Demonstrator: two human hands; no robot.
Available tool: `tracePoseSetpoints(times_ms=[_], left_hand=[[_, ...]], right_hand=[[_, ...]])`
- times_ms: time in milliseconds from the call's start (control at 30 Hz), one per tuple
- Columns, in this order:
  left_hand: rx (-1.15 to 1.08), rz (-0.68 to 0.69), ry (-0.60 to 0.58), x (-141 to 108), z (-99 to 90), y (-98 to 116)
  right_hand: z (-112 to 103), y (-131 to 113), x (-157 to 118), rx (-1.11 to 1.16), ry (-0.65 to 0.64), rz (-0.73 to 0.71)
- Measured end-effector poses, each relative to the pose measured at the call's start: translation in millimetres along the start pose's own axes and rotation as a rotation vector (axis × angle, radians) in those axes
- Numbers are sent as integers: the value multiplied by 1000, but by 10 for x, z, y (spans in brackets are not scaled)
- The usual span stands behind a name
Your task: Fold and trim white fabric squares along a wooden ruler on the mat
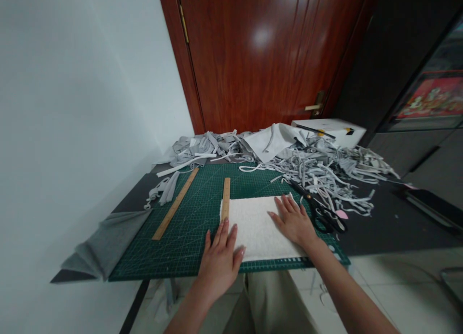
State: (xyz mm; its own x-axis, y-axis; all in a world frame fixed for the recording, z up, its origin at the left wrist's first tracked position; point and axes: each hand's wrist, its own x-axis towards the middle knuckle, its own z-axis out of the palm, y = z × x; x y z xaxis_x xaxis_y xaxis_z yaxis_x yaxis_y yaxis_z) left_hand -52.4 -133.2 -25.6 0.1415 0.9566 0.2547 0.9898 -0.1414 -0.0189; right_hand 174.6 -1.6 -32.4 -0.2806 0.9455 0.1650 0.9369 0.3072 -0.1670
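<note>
A white piece of cloth [258,228] lies flat on the green cutting mat [195,213]. Along its left edge rests a short wooden ruler [226,199], partly on the cloth. My left hand [222,254] presses down with spread fingers at the ruler's near end and the cloth's lower left. Flat on the right half of the cloth is my right hand [292,220], its fingers stretched toward the far edge. Just beyond the cloth's right side lie black-handled scissors [323,216], close to my right hand. A longer wooden ruler [176,204] lies slanted on the mat's left part.
Grey fabric strips [321,160] heap along the table's back and right. A folded grey cloth [108,237] hangs over the left corner. Behind the heap stands a white box [347,131]. A dark flat object [434,206] sits at the far right. A wall borders the left.
</note>
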Motion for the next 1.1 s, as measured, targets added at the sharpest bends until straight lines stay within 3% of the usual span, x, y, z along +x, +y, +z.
tracePoseSetpoints(times_ms=[267, 400, 500, 600, 700, 767, 967, 1100], left_hand=[[-6, 17, -22, 7, -7, -5], [-4, 14, 8, -9, 10, -4], [-6, 17, 25, -23, 19, 1], [-12, 15, 17, -28, 4, 7], [-16, 15, 21, -17, -30, 14], [-24, 21, 34, -8, -54, 29], [-209, -2, 131, -114, -110, 70], [-545, -106, 218, -215, -196, -153]], right_hand=[[38, 23, -64, -32, 33, -7], [-19, -41, -51, -75, 116, -29], [-102, -267, 38, -18, 151, -127], [-134, -648, 175, 185, 55, -321], [-59, -1017, 289, 378, -28, -519], [26, -1171, 330, 434, -46, -561], [176, -1242, 331, 408, -25, -562], [173, -1235, 313, 425, -34, -556]])
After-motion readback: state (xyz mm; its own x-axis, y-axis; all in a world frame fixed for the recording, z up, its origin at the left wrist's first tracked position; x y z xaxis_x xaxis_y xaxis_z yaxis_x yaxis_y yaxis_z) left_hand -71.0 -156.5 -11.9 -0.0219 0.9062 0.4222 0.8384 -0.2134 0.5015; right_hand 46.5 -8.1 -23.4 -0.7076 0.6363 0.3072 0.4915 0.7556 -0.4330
